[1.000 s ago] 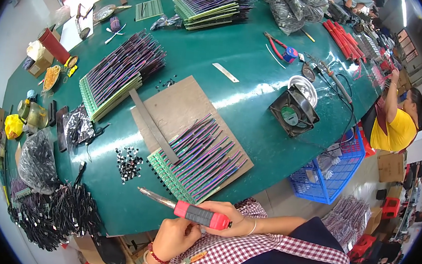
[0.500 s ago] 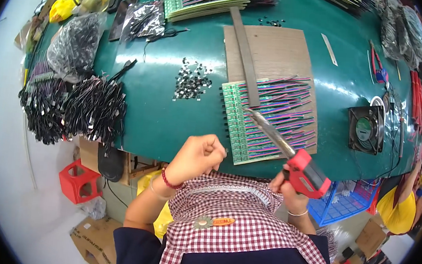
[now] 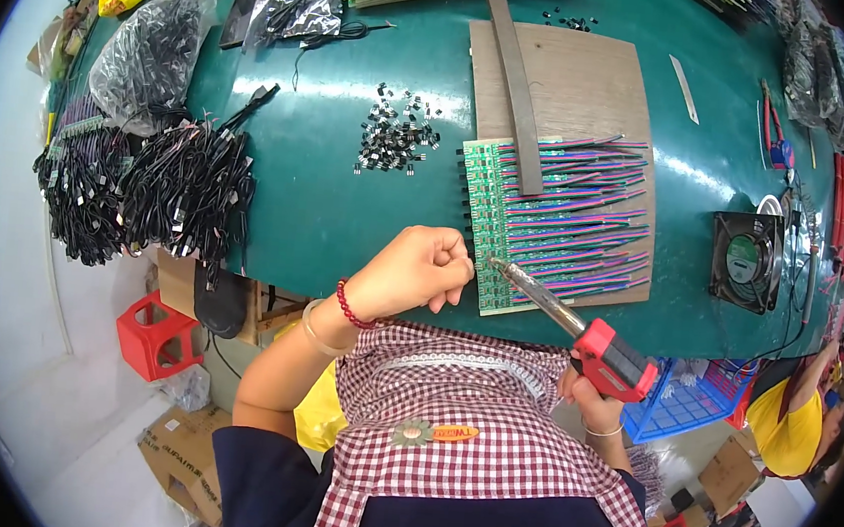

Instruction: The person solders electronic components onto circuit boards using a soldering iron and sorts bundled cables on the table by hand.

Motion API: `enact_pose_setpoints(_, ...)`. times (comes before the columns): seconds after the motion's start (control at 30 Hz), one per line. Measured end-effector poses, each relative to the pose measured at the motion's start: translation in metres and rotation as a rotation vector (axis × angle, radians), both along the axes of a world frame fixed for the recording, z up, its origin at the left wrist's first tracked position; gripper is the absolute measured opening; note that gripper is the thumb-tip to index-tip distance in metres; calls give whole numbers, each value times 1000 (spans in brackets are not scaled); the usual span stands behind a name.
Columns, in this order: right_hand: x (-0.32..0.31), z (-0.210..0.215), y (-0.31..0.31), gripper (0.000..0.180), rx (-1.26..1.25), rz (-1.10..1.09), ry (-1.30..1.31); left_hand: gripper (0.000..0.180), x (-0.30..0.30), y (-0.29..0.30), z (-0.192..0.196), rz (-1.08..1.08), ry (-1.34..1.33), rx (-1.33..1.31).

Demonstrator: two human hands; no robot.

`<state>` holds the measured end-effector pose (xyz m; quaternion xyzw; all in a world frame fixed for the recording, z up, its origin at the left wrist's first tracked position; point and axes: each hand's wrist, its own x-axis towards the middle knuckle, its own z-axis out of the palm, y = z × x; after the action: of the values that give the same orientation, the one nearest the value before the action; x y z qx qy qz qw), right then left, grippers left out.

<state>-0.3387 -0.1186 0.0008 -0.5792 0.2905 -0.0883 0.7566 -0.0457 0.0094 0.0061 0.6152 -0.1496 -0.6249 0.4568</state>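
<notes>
My right hand (image 3: 591,399) grips a red and black soldering gun (image 3: 619,361). Its long metal nozzle slants up and left, with the tip over the green circuit board panel (image 3: 491,219) near its lower left part. Beside the panel's left edge is my left hand (image 3: 416,273), fingers curled in a pinch; what they hold, if anything, is hidden. Small black connectors line that edge of the panel, and rows of pink, blue and black wires (image 3: 587,218) run off to the right. A flat metal bar (image 3: 514,91) lies across the panel's upper part.
Under the panel lies a brown board (image 3: 599,78) on the green table (image 3: 298,192). Loose black connectors (image 3: 398,136) are piled left of it. Black cable bundles (image 3: 182,192) hang at the left edge; a square fan (image 3: 747,260) stands right. A blue basket (image 3: 686,397) is below the table edge.
My left hand has moved up to the panel's left edge. The soldering gun's tip has shifted from beside the metal bar's end to lower on the panel. The whole view has shifted slightly.
</notes>
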Motion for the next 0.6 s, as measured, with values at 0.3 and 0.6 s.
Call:
enact_pose_setpoints(0.3,0,0,-1,9,55,-16,-28,12,-1,0,-4,-1,26,-18)
enact_pose_setpoints(0.6,-2,-2,1,4,44,-24,-4,11,-2,-1,-4,-1,9,-13)
